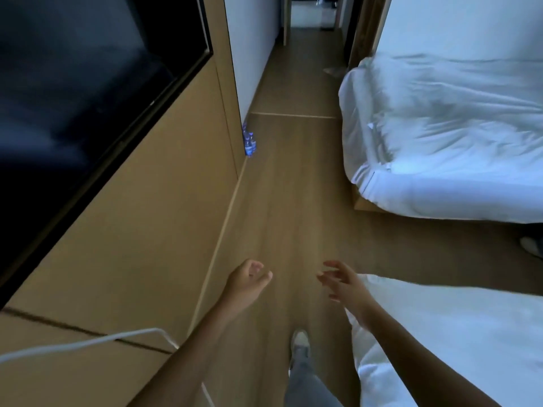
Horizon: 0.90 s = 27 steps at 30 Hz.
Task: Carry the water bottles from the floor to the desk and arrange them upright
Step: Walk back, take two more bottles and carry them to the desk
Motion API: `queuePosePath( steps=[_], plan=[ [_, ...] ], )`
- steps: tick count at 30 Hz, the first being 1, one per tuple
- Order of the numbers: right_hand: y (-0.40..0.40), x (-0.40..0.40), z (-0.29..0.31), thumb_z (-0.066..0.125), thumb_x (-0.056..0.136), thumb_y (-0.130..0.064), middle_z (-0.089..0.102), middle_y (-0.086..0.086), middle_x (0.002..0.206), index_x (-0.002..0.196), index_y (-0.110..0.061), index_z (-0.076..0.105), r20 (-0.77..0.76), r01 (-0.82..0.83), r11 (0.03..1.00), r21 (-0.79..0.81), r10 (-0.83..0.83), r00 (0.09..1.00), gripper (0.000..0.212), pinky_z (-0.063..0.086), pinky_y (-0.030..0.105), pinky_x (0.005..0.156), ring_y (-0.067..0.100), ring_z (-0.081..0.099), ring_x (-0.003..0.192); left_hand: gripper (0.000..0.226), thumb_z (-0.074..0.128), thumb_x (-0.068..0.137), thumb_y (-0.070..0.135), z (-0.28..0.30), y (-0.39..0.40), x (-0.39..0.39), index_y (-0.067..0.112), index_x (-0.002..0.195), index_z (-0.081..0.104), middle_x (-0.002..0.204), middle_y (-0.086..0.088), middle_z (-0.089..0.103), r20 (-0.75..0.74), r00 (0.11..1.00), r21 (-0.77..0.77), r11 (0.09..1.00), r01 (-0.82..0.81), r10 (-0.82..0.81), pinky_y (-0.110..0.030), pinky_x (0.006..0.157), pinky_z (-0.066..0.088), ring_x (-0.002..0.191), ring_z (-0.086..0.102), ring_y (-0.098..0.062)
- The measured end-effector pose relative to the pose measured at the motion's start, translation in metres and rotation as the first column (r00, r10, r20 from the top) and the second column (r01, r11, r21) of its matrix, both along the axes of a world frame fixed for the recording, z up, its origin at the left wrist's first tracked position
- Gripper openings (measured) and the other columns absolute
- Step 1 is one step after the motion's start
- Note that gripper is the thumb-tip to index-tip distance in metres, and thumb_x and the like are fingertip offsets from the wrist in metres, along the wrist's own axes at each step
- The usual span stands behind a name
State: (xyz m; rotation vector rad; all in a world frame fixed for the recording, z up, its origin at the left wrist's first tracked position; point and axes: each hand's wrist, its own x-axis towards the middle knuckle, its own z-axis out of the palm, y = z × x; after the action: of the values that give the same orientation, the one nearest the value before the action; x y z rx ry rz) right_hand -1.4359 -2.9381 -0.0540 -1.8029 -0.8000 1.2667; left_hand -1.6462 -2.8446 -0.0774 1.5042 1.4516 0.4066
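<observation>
**Both hands empty, bottles far off against the wall**

A small cluster of clear plastic water bottles with blue labels [249,141] stands on the brown wood-plank floor [282,207], far up the passage on the left, tight against the corner where the tan wooden wall panel [164,201] meets a white wall [252,54]. They look upright, but they are too small and blurred to count. No desk can be made out.

The left hand [248,282] hangs over the floor in the near middle of the scene, its fingers loosely curled toward the thumb and holding nothing. The right hand [342,282] is just right of it, fingers spread and relaxed, also holding nothing. The two hands are near each other but apart, and both are well apart from the bottles.

A large black flat screen [88,83] is set in the tan panel on the left. A thin white cable [88,342] runs across the near left of that panel. On the right, a bed with rumpled white bedding [455,136] sits at middle distance, and a second stretch of white bedding [455,342] lies nearer, beside the right forearm. Below the hands, a leg in grey trousers [305,383] ends in a pale shoe [300,340] planted on the floor. Another pale shoe [533,245] shows at the far right edge.
</observation>
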Motion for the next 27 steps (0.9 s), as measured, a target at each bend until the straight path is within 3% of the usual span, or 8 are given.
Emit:
queuePosePath(
  steps=[5,9,14,18,22,27],
  plan=[
    [0.154,0.097,0.017,0.065,0.091,-0.026,0.064,0.007,0.115,0.128,-0.018,0.053,0.051,-0.024,1.000,-0.013,0.025,0.998,0.040,0.053,0.045,0.094,0.024,0.063,0.105,0.019,0.071,0.085,0.027,0.015,0.143,0.094,0.020,0.097,0.058,0.109,-0.004,0.066,0.005,1.000,0.008,1.000,0.022,-0.022,-0.023,0.085,0.045,0.099,0.061,-0.015],
    [0.268,0.154,0.022,0.067,0.090,-0.029,0.065,0.003,0.111,0.126,-0.022,0.055,0.058,-0.043,0.999,-0.007,0.044,0.997,0.038,0.054,0.037,0.085,0.021,0.064,0.102,0.022,0.070,0.086,0.024,0.024,0.252,0.150,0.015,0.103,0.059,0.107,-0.005,0.063,0.022,0.999,0.048,0.998,0.032,-0.033,-0.028,0.092,0.046,0.101,0.060,-0.019],
    [0.411,0.210,-0.002,0.069,0.088,-0.029,0.065,0.001,0.107,0.123,-0.023,0.056,0.049,-0.046,0.999,-0.013,0.047,0.998,0.037,0.054,0.038,0.084,0.019,0.065,0.098,0.017,0.067,0.088,0.031,0.005,0.392,0.198,0.025,0.099,0.055,0.105,0.003,0.060,0.014,1.000,0.048,0.999,0.019,-0.020,-0.022,0.078,0.041,0.097,0.058,-0.013],
    [0.529,0.254,-0.020,0.070,0.088,-0.026,0.065,0.000,0.103,0.120,-0.023,0.056,0.027,-0.045,0.998,-0.048,0.046,0.999,0.035,0.052,0.031,0.076,0.015,0.064,0.092,0.018,0.066,0.088,0.031,-0.008,0.512,0.244,0.022,0.101,0.055,0.108,0.000,0.062,0.018,1.000,0.025,1.000,0.003,-0.003,-0.021,0.077,0.040,0.098,0.059,-0.014],
    [0.648,0.299,-0.012,0.071,0.087,-0.023,0.065,-0.001,0.100,0.118,-0.023,0.057,0.036,-0.032,0.999,-0.027,0.033,0.999,0.034,0.051,0.028,0.070,0.014,0.064,0.087,0.019,0.063,0.090,0.033,0.001,0.625,0.290,0.021,0.102,0.056,0.110,0.001,0.061,0.031,1.000,0.006,1.000,-0.003,0.003,-0.021,0.076,0.041,0.101,0.058,-0.014],
    [0.776,0.354,0.003,0.068,0.088,-0.029,0.065,0.000,0.104,0.121,-0.025,0.055,0.059,-0.076,0.997,0.005,0.076,0.995,0.036,0.054,0.029,0.074,0.016,0.065,0.094,0.018,0.063,0.090,0.036,0.011,0.747,0.343,0.022,0.100,0.059,0.108,0.004,0.062,0.049,0.999,0.003,1.000,-0.010,0.010,-0.012,0.067,0.040,0.096,0.059,-0.009]
  ],
)
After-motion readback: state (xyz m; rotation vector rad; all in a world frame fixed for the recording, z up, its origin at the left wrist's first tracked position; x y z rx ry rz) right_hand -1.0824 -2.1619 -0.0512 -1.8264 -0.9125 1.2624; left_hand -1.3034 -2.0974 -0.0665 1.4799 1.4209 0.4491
